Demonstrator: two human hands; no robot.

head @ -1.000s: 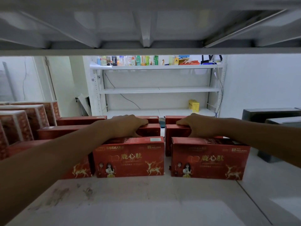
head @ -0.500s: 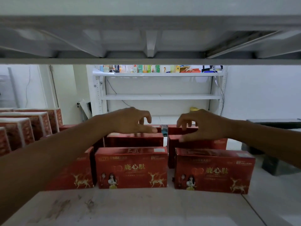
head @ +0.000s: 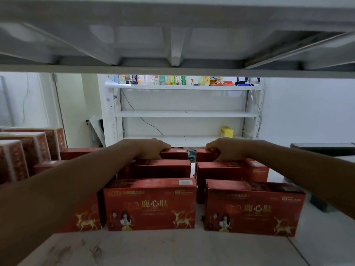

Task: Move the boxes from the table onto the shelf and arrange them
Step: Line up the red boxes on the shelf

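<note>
Red boxes with deer artwork stand in rows on the white shelf board (head: 172, 250). Two are at the front (head: 149, 206) (head: 253, 208), two sit in the middle row (head: 163, 168) (head: 230, 170), and two at the rear. My left hand (head: 151, 148) reaches over the rows, its fingers curled over the top of the rear left box (head: 176, 153). My right hand (head: 224, 149) grips the top of the rear right box (head: 206, 155) the same way. A narrow gap separates the left and right columns.
The shelf above (head: 172, 35) hangs low over the boxes. Patterned red-and-white boxes (head: 23, 150) stand at the left, with more red boxes beside them. A dark box (head: 322, 148) sits at the right. Across the room is a white rack (head: 184, 114) holding a yellow box (head: 226, 131).
Both hands lifted off the middle-row boxes, moved farther back and now hold the tops of the two rear boxes.
</note>
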